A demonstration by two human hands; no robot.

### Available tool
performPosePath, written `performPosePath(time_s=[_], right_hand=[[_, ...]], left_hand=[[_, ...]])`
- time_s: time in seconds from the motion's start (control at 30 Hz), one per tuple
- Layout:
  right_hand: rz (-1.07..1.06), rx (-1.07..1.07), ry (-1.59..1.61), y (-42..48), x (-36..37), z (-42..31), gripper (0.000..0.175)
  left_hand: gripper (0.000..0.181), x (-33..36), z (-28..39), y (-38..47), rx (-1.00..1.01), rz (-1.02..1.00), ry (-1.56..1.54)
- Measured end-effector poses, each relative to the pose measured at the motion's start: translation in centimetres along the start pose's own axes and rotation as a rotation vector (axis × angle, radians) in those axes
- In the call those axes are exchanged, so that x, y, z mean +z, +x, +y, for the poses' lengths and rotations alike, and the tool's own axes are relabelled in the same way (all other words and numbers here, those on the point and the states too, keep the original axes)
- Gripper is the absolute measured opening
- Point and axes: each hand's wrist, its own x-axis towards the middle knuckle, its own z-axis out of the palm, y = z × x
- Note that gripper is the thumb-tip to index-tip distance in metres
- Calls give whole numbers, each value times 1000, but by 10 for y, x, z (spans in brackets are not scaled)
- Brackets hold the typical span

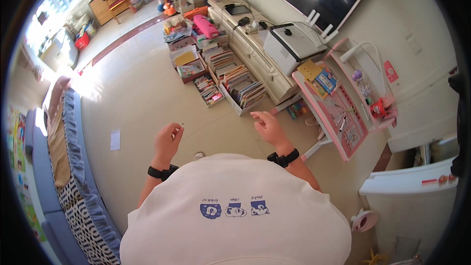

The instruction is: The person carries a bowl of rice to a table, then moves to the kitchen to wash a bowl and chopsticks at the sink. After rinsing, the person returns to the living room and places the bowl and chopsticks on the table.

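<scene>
Both of my hands hang over the tiled floor (140, 110), above the hem of a white printed shirt (235, 180). My left hand (167, 142) has its fingers curled towards the thumb, and nothing shows in it. Loosely bent and spread are the fingers of my right hand (268, 129), also without an object. A black band circles each wrist. Nearest my right hand in the picture is a white box of upright books and papers (244, 94). A box of pens and small items (208, 89) sits to its left.
A pink study desk (344, 143) stands at right, its legs reaching towards my right arm. Behind the boxes runs a cream cabinet (254, 57) carrying a white printer (290, 46). A blue sofa (46, 176) lines the left side. White paper (115, 140) lies on the floor.
</scene>
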Motion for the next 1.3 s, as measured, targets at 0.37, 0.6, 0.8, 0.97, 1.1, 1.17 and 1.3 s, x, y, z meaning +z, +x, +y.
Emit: performPosePath(time_s=[0.37, 0.6, 0.8, 0.97, 1.1, 1.17, 1.3], right_hand=[[372, 451, -33, -63, -14, 4, 35], [433, 488, -179, -76, 18, -21, 40], [458, 535, -222, -76, 21, -41, 36], [468, 564, -195, -78, 25, -46, 33], [462, 498, -219, -81, 27, -42, 31], [457, 517, -190, -81, 27, -40, 29], [456, 486, -188, -78, 25, -36, 26]], left_hand=[[12, 21, 14, 126, 306, -192, -138], [15, 45, 8, 144, 402, -376, -211], [13, 45, -9, 147, 432, -369, -233], [18, 34, -7, 147, 430, -386, -185], [17, 32, -2, 146, 423, -396, -201], [16, 31, -2, 145, 436, -390, -193], [13, 29, -4, 143, 455, -360, -175]])
